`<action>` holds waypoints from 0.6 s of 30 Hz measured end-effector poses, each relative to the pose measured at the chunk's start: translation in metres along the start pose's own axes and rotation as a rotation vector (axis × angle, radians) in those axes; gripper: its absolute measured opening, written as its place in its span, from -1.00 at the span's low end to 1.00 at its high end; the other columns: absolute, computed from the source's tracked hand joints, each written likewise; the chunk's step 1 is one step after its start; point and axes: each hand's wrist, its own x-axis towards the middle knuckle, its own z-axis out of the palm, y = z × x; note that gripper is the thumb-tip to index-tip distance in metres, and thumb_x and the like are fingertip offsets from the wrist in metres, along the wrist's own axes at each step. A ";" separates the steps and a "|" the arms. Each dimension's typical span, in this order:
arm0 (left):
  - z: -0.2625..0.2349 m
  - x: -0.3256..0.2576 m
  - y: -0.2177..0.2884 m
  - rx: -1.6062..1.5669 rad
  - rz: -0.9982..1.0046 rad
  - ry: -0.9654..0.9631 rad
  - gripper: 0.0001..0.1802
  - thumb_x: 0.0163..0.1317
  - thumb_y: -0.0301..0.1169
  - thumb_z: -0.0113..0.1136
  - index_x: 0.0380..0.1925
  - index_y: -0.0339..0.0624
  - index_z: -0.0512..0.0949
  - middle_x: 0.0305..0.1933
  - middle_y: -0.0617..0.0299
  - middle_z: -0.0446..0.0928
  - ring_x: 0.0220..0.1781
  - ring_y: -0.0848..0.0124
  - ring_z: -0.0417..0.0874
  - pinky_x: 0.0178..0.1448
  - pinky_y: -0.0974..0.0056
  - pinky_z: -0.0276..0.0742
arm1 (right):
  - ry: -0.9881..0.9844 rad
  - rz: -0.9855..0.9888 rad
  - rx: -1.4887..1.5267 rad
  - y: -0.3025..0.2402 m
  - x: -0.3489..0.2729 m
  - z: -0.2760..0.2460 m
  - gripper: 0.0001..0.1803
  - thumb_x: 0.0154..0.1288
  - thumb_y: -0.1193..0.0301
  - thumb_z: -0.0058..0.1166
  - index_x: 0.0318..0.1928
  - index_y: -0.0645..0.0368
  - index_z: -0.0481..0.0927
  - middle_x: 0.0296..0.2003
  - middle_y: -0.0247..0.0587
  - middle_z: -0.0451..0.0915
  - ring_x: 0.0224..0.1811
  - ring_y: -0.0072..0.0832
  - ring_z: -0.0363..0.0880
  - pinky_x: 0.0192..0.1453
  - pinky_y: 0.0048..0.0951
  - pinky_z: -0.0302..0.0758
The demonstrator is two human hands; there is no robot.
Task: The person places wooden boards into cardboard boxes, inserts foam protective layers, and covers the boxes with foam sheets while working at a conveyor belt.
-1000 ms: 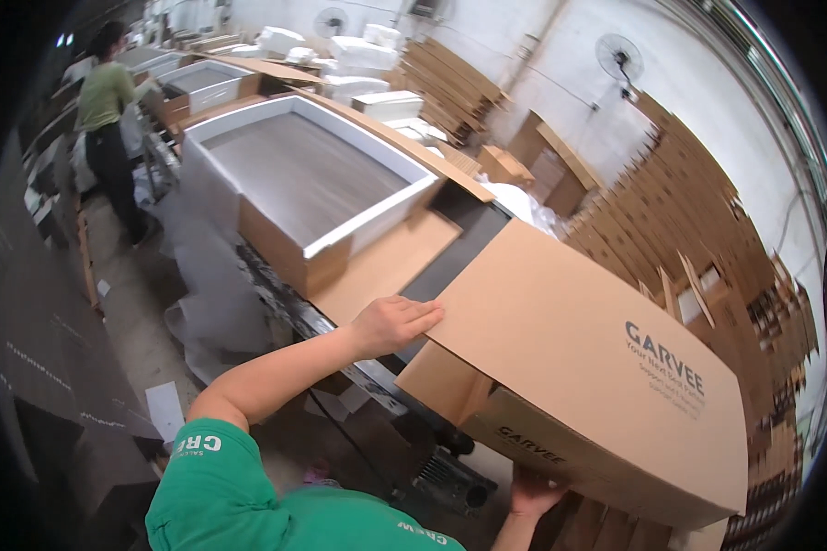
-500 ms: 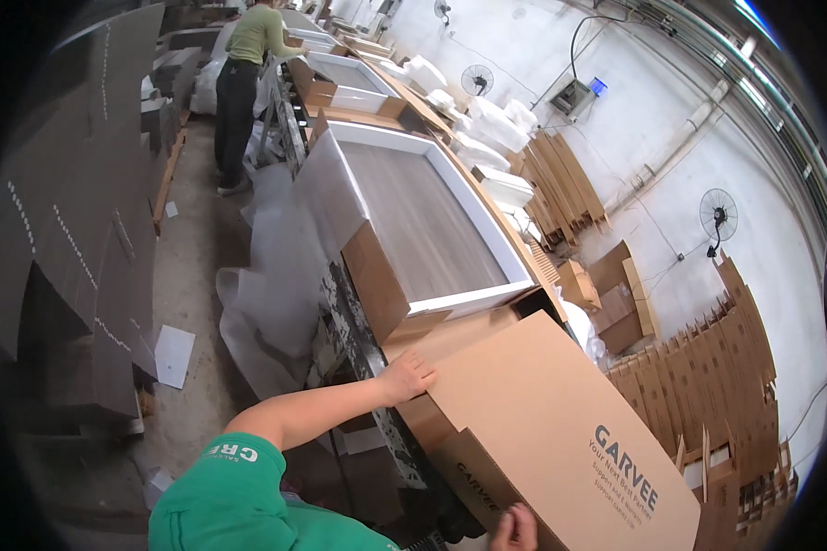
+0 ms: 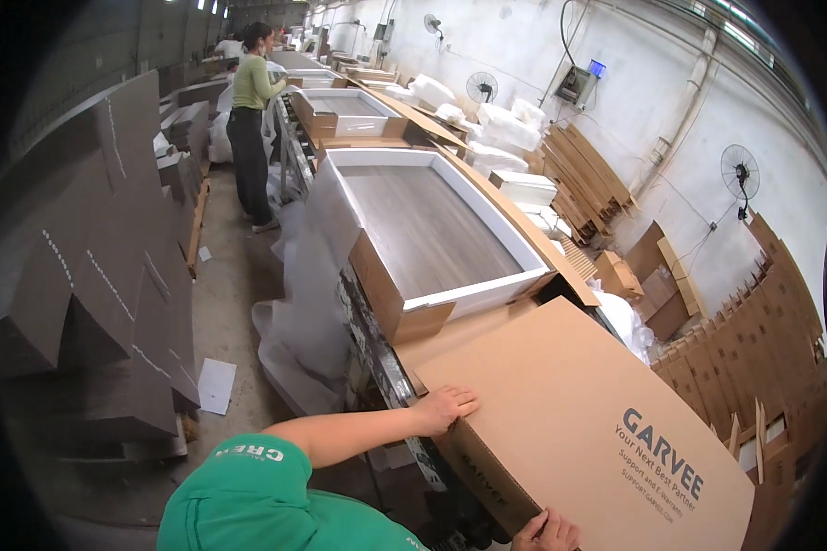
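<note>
Carton [image 3: 560, 395] has dk print [image 3: 660, 455] up top — L hand [image 3: 445, 410], R hand [image 3: 547, 533] touching.

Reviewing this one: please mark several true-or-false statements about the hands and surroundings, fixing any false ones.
1. The left hand touches the closed-topped cardboard box. True.
2. The right hand is out of view. False: the right hand shows low in the picture, at the cardboard box's near edge.
3. Beyond that box, an open carton holds a grey panel edged in white. True.
4. The co-worker stands right of that carton. False: the co-worker stands to its left.
5. A wall fan shows at upper right. True.
</note>
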 end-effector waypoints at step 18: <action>-0.007 -0.002 -0.003 -0.196 -0.166 0.066 -0.35 -0.28 -0.70 0.02 -0.01 -0.12 0.43 0.10 0.05 0.38 0.15 0.12 0.36 0.19 0.16 0.30 | 0.054 -0.005 0.086 0.001 -0.003 0.012 -0.91 0.08 0.39 0.06 -0.46 0.09 0.60 -0.61 -0.24 0.48 -0.59 -0.27 0.40 -0.52 -0.29 0.31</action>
